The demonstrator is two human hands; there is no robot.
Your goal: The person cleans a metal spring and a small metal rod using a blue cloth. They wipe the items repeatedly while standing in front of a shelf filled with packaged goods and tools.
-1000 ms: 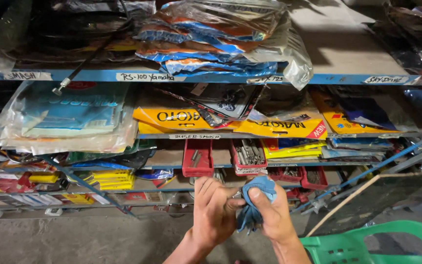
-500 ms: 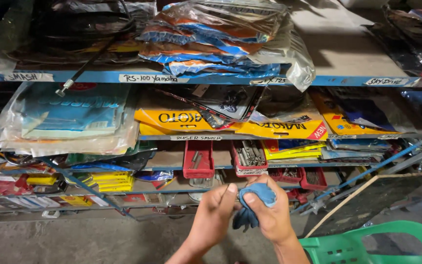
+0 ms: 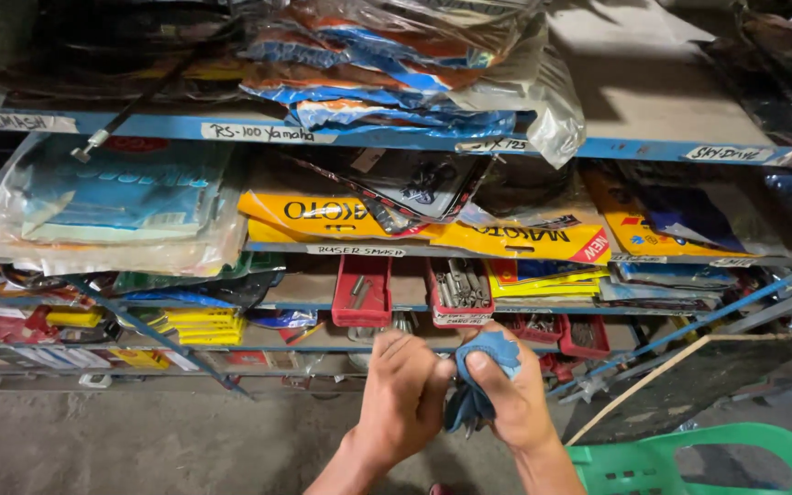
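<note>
Crumpled blue cloth (image 3: 486, 376) between both hands

At lower centre the cloth (image 3: 486, 362) between the hands is plain blue. The trays (image 3: 362, 291) at mid-frame are red, the packets (image 3: 524, 240) above them yellow with black and red. The shelf edge (image 3: 396, 137) is blue; the chair (image 3: 689, 463) at lower right is green.

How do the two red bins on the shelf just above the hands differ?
The left red bin looks nearly empty, with only a couple of small metal pieces showing; the right red bin is packed with grey metal parts. The left one sits above the left hand; the right one sits above the blue cloth that the right hand grips. Both are open-topped, similar in size and side by side on one shelf.
</note>
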